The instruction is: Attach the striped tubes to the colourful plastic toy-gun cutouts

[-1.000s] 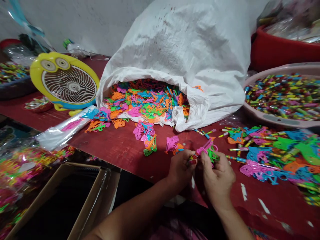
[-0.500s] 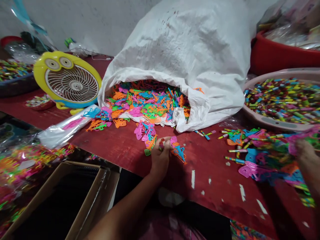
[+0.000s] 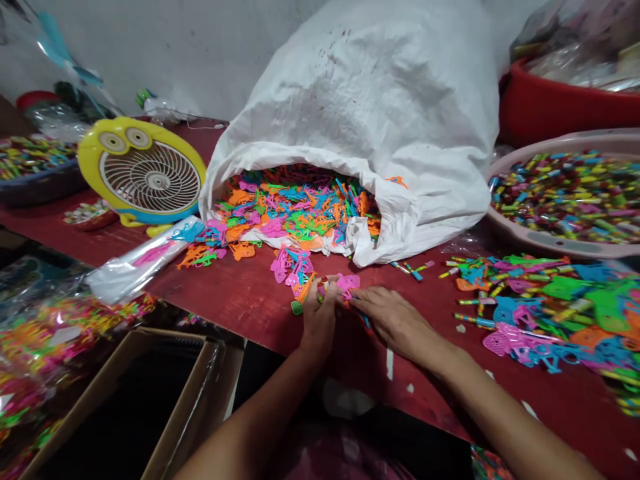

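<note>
On the worktop, before the white sack: pink lattice piece, between our hands.
Left hand: grip pinching small tubes, reddish.
Right hand: fingertips just beside the pink lattice piece; we can't tell if its grip pinches anything.
Pickup: we judge we're gathering a loose piece.
Next reach: likely calls for a clean pinch, tubes kept put.
Lattice end: points away from us; long axis unreadable, our fingers hide the rest.

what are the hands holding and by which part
The left hand holds what look like small colourful tubes, ends showing; the exact grip is hidden. The right hand is at plastic pieces; whether it grips one cannot be told.
</note>
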`<state>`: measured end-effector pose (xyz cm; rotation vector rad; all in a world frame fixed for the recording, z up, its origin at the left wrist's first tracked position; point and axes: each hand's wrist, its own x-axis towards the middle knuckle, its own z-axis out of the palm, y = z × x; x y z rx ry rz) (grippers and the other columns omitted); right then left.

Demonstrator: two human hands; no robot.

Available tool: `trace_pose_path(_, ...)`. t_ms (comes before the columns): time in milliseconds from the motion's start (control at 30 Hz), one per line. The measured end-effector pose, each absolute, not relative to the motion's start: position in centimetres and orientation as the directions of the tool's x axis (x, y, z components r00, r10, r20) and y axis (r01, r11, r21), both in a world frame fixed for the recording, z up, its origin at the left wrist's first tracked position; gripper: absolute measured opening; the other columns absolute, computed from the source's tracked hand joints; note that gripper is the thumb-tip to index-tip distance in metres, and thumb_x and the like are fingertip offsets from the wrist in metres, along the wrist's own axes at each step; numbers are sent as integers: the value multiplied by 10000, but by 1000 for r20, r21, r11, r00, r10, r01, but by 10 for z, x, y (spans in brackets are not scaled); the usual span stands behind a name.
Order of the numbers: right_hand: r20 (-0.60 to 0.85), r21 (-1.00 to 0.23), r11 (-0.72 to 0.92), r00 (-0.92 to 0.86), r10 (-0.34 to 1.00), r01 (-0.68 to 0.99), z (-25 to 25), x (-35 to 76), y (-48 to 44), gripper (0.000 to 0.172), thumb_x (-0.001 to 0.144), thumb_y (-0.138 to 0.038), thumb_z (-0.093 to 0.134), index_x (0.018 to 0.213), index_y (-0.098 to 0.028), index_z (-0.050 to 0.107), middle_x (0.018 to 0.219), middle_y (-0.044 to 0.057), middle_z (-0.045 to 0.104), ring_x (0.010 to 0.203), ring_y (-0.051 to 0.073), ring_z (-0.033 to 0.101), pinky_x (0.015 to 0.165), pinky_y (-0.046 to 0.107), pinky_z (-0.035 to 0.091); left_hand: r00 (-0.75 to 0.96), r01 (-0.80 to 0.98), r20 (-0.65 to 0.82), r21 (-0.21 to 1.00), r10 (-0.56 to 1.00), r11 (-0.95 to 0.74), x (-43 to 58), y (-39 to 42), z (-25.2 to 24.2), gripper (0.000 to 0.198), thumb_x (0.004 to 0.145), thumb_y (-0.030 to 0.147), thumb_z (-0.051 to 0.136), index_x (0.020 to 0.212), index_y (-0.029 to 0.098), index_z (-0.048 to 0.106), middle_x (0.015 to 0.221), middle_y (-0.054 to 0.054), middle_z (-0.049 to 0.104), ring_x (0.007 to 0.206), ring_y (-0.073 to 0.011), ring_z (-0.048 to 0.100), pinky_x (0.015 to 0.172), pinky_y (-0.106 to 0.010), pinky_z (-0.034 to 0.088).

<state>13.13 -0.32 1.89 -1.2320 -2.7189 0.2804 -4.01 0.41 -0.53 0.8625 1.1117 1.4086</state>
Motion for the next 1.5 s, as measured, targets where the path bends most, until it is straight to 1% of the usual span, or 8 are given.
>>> trace_pose_path(267, 122, -215, 554, -541, 832, 804, 20, 170, -28, 259, 969, -250, 477, 1179, -224, 626, 1013, 97, 614, 948, 240, 564, 890, 405, 458, -66, -241, -48, 970, 997, 31, -38, 4, -13, 312, 921, 435, 544, 1042, 158, 619, 695, -10, 635, 621, -129, 561, 601, -233, 446)
trace_pose_path(500, 228, -669, 301, -198, 953, 680, 27, 175, -40, 207, 991, -318, 457, 921, -203, 614, 801, 22, 577, 739, 161, 555, 672, 272, 435, 41, -167, 18, 986, 999, -11, -25, -9, -10, 313, 925, 423, 551, 1084, 171, 647, 723, -12, 632, 654, -134, 564, 630, -244, 429)
trace_pose_path(600, 128, -816, 124, -32, 991, 565, 27, 173, -47, 254, 958, -409, 508, 850, -201, 605, 735, 3, 565, 688, 150, 539, 618, 253, 417, 139, -187, 33, 982, 990, -7, -9, -17, -6, 272, 911, 384, 571, 1040, 165, 668, 719, -3, 608, 670, -129, 548, 662, -244, 426)
trace_pose_path(733, -95, -945, -125, 111, 989, 302, 18, 165, -59, 337, 916, -508, 548, 1012, -191, 614, 680, -4, 595, 580, 136, 535, 538, 238, 409, 177, -281, -37, 956, 984, 87, 4, -18, -1, 238, 862, 364, 605, 761, 148, 609, 652, 14, 552, 593, -101, 469, 599, -230, 388)
trace_pose_path(800, -166, -956, -184, 97, 981, 230, 14, 159, -63, 371, 910, -529, 549, 1041, -187, 608, 670, 2, 617, 558, 137, 550, 533, 239, 424, 195, -341, -66, 931, 979, 131, 6, -17, 2, 279, 837, 384, 627, 690, 160, 546, 602, 35, 494, 547, -88, 420, 552, -222, 359)
trace_pose_path(900, -70, -930, -101, 99, 993, 355, 9, 151, -67, 341, 879, -522, 590, 903, -186, 635, 651, 9, 619, 570, 147, 558, 546, 249, 438, 218, -382, -95, 908, 971, 174, 6, -16, 5, 279, 822, 396, 645, 704, 167, 538, 579, 53, 446, 527, -81, 389, 526, -216, 337)
trace_pose_path(1133, 85, -890, -30, 229, 970, 456, 25, 157, -65, 266, 917, -464, 569, 897, -204, 620, 736, 19, 657, 643, 162, 599, 568, 245, 457, 200, -320, -47, 941, 979, 111, 4, -19, -5, 228, 826, 316, 650, 972, 147, 695, 751, -8, 615, 691, -119, 538, 675, -240, 425)
trace_pose_path(1500, 124, -778, 93, 6, 992, 621, 37, 147, -69, 220, 975, -380, 485, 848, -218, 563, 634, -19, 619, 562, 135, 583, 538, 228, 420, 278, -357, 65, 933, 958, 40, 3, -22, -11, 193, 868, 335, 593, 865, 150, 647, 731, -7, 586, 674, -125, 516, 665, -247, 434)
